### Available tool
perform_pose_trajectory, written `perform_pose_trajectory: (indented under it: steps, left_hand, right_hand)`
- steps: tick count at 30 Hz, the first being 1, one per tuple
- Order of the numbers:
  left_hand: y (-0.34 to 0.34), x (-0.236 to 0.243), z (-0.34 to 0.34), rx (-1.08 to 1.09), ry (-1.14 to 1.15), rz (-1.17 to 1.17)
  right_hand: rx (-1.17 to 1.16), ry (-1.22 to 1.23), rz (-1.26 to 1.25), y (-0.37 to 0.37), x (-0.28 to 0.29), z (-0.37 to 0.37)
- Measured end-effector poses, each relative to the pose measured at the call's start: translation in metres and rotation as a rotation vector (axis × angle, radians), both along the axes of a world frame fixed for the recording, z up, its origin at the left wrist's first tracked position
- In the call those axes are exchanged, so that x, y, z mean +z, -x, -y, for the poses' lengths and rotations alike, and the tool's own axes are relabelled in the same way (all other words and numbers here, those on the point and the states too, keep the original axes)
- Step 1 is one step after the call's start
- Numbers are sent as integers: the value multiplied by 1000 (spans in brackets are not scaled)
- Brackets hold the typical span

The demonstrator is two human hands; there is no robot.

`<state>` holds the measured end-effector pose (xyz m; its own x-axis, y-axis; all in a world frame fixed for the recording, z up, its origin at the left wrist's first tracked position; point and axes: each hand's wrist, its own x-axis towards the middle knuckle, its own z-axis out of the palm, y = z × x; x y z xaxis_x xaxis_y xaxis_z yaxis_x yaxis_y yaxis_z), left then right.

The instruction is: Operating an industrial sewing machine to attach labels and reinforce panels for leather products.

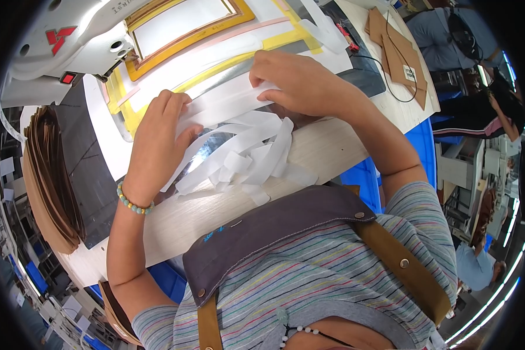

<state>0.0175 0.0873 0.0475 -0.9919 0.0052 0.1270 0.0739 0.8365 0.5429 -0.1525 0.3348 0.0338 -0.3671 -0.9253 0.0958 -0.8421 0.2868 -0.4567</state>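
Hands first, from the head view: I have the left hand [157, 137] and the right hand [294, 81] narrowed on opposite ends of one white strip [227, 104], stretched between them; how firmly they grip I cannot tell. That strip lies on the near side of the amber rectangular frame [191, 42]. Nearer the wearer than the frame, loose strips [262, 146] sit tangled on the tabletop [332, 146]. Left of the frame stand the white sewing machine head [58, 35] and, farther out, a stack of brown pieces [46, 175]; well to its right lie flat brown pieces [394, 55]. As I judge progress, one strip is picked out and spread, not yet released, with the loose strips left unsorted.
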Motion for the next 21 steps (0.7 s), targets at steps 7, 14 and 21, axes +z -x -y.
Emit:
perform_pose_trajectory:
  steps: [7,14,21]
  left_hand:
    - [3,0,5,-58,71,173]
    - [4,-3,-8,-88,-22,-166]
    - [10,-5,6,-184,-48,25]
  right_hand:
    - [47,-21,-138,-18,0,1]
    - [183,111,-320,-19,16,5]
    - [170,289,-463,-7,37,7]
